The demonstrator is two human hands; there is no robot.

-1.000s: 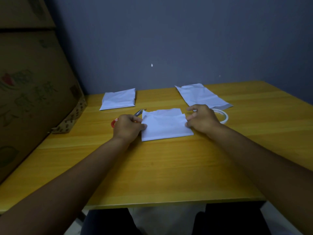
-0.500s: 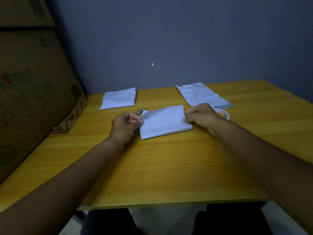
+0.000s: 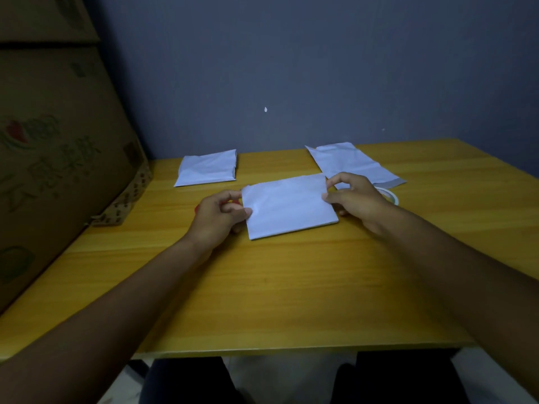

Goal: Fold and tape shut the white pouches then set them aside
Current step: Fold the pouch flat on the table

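Observation:
A folded white pouch (image 3: 288,207) is in the middle of the wooden table (image 3: 291,287), its far edge tilted up off the surface. My left hand (image 3: 218,217) pinches its left edge between thumb and fingers. My right hand (image 3: 354,198) pinches its right edge the same way. A folded white pouch (image 3: 208,167) lies flat at the back left. An unfolded white pouch (image 3: 350,163) lies at the back right. A roll of clear tape (image 3: 389,195) lies just behind my right hand, partly hidden by it.
Big cardboard boxes (image 3: 58,141) stand along the table's left side. A grey wall closes the far edge. A bit of red scissor handle (image 3: 197,209) peeks out behind my left hand.
The pouch lay flat under both hands; now both hands have pinched its side edges and raised its far edge. The scissors are now mostly hidden behind it.

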